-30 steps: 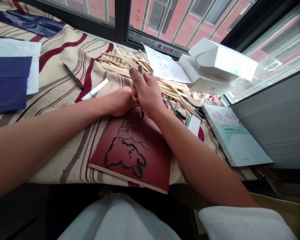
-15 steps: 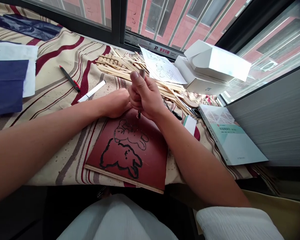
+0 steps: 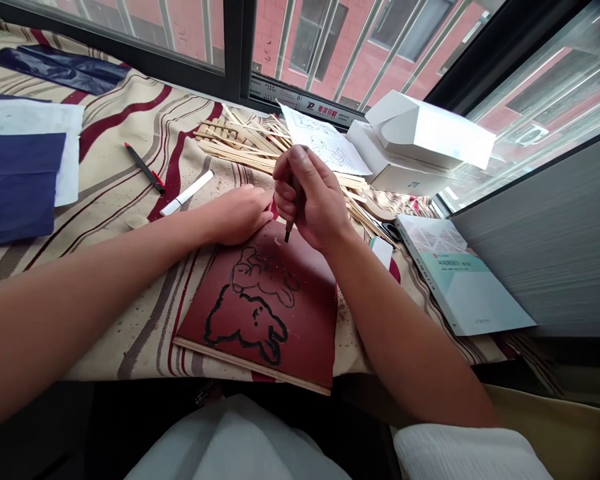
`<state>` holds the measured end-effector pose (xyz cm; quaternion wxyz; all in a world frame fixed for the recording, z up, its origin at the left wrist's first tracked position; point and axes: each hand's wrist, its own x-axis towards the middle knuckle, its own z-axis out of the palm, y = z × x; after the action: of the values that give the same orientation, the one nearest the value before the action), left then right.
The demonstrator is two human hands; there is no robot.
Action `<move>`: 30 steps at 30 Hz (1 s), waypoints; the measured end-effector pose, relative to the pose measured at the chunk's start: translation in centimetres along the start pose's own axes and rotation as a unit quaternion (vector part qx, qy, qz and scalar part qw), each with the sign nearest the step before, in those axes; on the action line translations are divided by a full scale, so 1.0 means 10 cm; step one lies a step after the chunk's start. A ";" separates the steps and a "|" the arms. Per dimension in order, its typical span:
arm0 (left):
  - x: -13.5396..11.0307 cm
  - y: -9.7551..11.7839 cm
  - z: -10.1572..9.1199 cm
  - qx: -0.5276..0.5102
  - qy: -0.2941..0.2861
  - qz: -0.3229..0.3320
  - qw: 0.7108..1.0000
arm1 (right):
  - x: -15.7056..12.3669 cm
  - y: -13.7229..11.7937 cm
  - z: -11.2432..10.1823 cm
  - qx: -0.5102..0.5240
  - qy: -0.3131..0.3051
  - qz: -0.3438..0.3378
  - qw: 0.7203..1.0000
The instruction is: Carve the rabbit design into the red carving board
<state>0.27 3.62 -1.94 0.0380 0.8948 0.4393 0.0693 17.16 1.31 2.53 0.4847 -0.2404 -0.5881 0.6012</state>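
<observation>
Two hands down: right hand [image 3: 313, 200] clenched round a stiff carving tool [image 3: 289, 232], left hand [image 3: 240, 215] lying open against the rigid board's [image 3: 305, 320] top edge.

room for a hand over the striped cloth [image 3: 105, 175] left of the dark red board [image 3: 275, 320], with the left forearm [image 3: 95, 267] lying across that stretch and the left hand [image 3: 237, 215] at the board's top edge. hardly any gap between that hand and the right hand [image 3: 313, 200], closed round a carving tool [image 3: 289, 231] above the board. farther forward, in the way toward the window: a heap of wooden sticks [image 3: 235, 150], a drawn paper sheet [image 3: 325, 143], white boxes [image 3: 405, 150]. to the right, past the right forearm [image 3: 395, 320]: a small white card [image 3: 381, 252], a thick book [image 3: 460, 277], a grey wall panel [image 3: 540, 247]. on the left, a white marker [image 3: 187, 193] and a black pen [image 3: 144, 168] in the path.
</observation>
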 end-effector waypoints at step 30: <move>-0.06 0.05 -0.08 0.047 -0.010 0.015 0.999 | 0.07 0.13 0.11 -0.053 0.071 -0.019 0.996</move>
<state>0.13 2.83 -1.16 -0.0005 0.9028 0.4281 0.0407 15.52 1.58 1.74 0.5232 -0.2962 -0.5876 0.5416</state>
